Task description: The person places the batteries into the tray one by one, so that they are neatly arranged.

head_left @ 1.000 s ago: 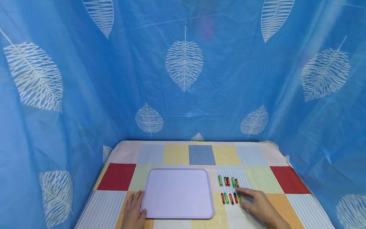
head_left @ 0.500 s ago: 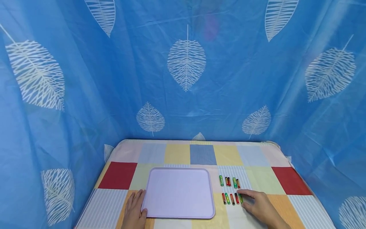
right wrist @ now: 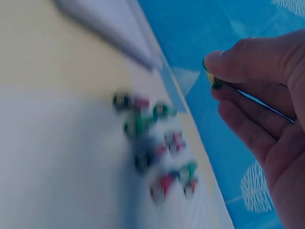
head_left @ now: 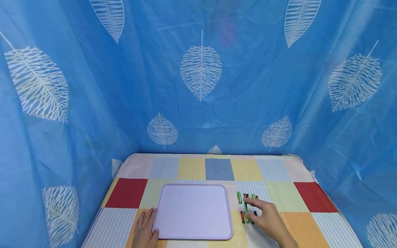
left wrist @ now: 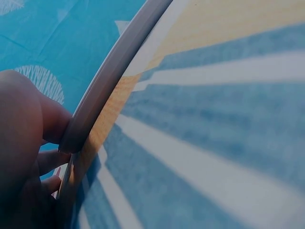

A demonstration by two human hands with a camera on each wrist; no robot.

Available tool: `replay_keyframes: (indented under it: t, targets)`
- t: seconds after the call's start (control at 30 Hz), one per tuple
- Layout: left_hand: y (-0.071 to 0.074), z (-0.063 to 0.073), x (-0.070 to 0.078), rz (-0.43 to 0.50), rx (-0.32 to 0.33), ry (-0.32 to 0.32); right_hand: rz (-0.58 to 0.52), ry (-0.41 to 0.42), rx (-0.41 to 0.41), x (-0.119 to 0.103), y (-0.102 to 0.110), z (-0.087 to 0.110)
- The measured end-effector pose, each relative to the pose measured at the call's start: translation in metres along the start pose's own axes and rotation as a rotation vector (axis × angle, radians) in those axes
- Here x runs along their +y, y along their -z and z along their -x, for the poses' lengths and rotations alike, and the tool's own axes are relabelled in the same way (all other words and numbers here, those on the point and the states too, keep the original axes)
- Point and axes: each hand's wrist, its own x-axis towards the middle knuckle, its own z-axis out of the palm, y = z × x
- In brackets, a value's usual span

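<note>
Between the thumb and forefinger of the right hand [head_left: 268,220] sits a green-and-yellow battery [right wrist: 212,78], pinched and, by the right wrist view, held up off the desk. As the head view has it, its long axis runs roughly away from the person. Just below these fingers, on the near side, lie a red battery [head_left: 242,217] and, beside it, a green battery [head_left: 246,217]; a dark-ended battery [head_left: 255,214] shows partly behind the thumb. How many more the hand covers, I cannot tell.

Directly left of the pinching fingers — near, but not touching them — is the pale purple tray [head_left: 192,210], its longer sides crosswise to the held battery. The right hand is the nearer one to every battery; the left hand [head_left: 145,229] is across at the tray's opposite side, its fingers loosely extended along the rim and its thumb touching the near corner.

Beyond the right fingers lies a farther row: a green battery [head_left: 239,197] at its left end, then slim dark-and-red ones [head_left: 246,196] and another green one [head_left: 253,196]. Past them stretches the patchwork cloth [head_left: 279,191], then a blue curtain [head_left: 235,113].
</note>
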Motion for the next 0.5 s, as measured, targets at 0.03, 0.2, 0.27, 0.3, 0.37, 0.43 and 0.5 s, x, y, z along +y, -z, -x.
replay_keyframes:
  t: [0.03,0.2,0.27,0.3,0.37,0.43,0.5]
  targets:
    - [0.0,0.001,-0.001,0.002,0.0,0.005,-0.013,0.03,0.011,-0.003,-0.004,-0.002]
    - [-0.001,0.005,-0.003,-0.002,-0.007,0.019,-0.052,0.136,0.044,-0.019,-0.024,-0.013]
    - [-0.001,0.005,-0.004,-0.01,-0.014,0.025,-0.079,0.148,0.047,-0.028,-0.031,-0.017]
    - [-0.001,0.005,-0.003,-0.016,-0.017,0.029,-0.093,0.151,0.047,-0.033,-0.035,-0.02]
    - [-0.001,0.004,-0.002,-0.018,-0.019,0.033,-0.102,0.164,0.035,-0.042,-0.042,-0.026]
    - [0.0,0.003,-0.001,-0.013,-0.02,0.041,-0.116,0.184,0.016,-0.052,-0.05,-0.034]
    - [0.001,0.001,0.001,0.0,-0.012,0.045,-0.126,0.214,-0.005,-0.061,-0.059,-0.042]
